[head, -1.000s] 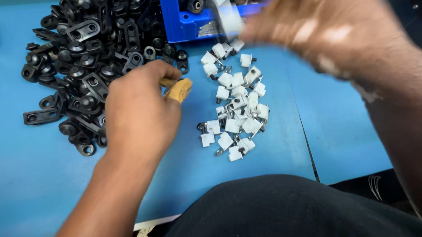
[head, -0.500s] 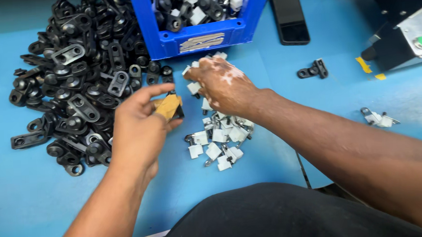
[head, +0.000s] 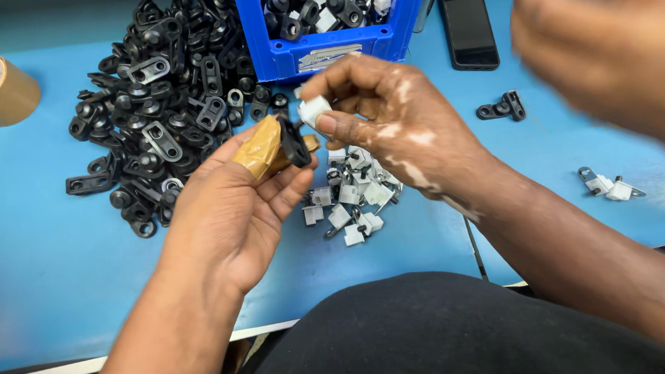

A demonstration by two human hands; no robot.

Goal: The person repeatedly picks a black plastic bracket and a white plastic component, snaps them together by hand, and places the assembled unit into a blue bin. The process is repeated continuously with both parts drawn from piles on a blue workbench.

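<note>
I am viewing through a single head-worn camera, which is looking steeply down and forward from close above the blue table [head: 49,270]. It is framing the left hand [head: 227,208] and right hand [head: 397,123] at centre, the lap at the bottom edge, and the blue bin [head: 325,47] at the top.

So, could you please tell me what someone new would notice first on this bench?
Probably the two hands meeting mid-frame: the left hand holds a black bracket on a tan, tape-wrapped piece, while the right hand pinches a small white clip beside it. Behind the left hand sprawls a big heap of black brackets on the blue table, with a blue bin at the far edge.
</note>
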